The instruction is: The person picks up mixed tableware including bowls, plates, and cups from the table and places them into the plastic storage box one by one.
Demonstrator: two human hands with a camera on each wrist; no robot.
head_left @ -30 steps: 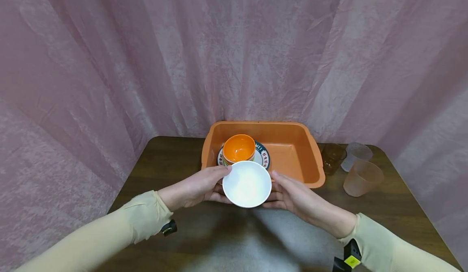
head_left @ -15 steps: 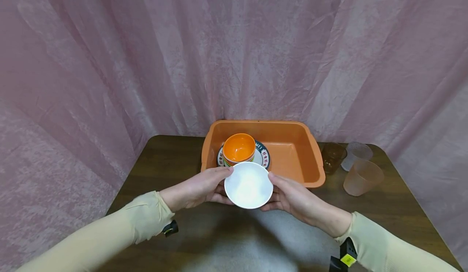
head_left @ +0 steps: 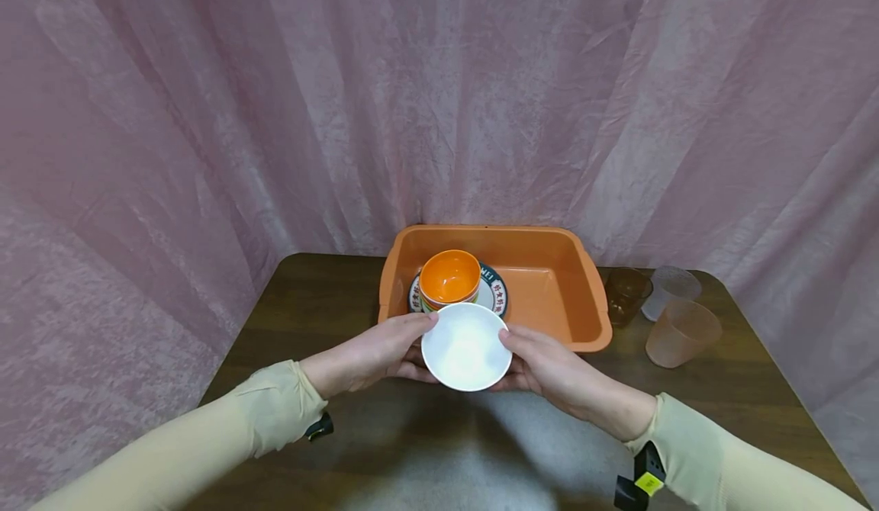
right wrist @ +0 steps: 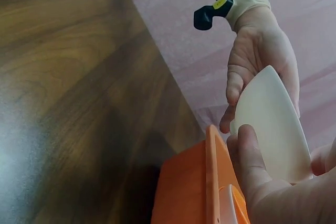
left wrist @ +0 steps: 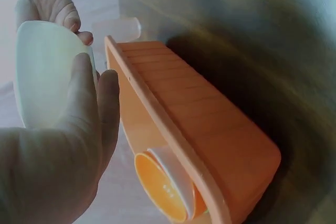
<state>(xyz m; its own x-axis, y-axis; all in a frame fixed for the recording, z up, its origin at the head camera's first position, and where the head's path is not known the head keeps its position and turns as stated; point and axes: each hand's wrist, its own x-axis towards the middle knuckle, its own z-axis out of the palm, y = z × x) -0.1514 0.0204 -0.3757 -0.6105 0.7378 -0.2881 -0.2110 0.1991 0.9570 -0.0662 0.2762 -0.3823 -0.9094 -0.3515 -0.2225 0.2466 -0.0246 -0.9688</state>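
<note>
1. Left hand (head_left: 384,349) and right hand (head_left: 556,374) pinch the white bowl (head_left: 467,347) at seven o'clock from the orange tub's (head_left: 539,297) centre.
2. The right thumb (head_left: 518,339), beside the rim a second ago, now apparently overlaps it.

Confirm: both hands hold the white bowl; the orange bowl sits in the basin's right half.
Wrong side: the head view shows the orange bowl in the left half of the basin. Left hand and right hand hold the white bowl.
</note>
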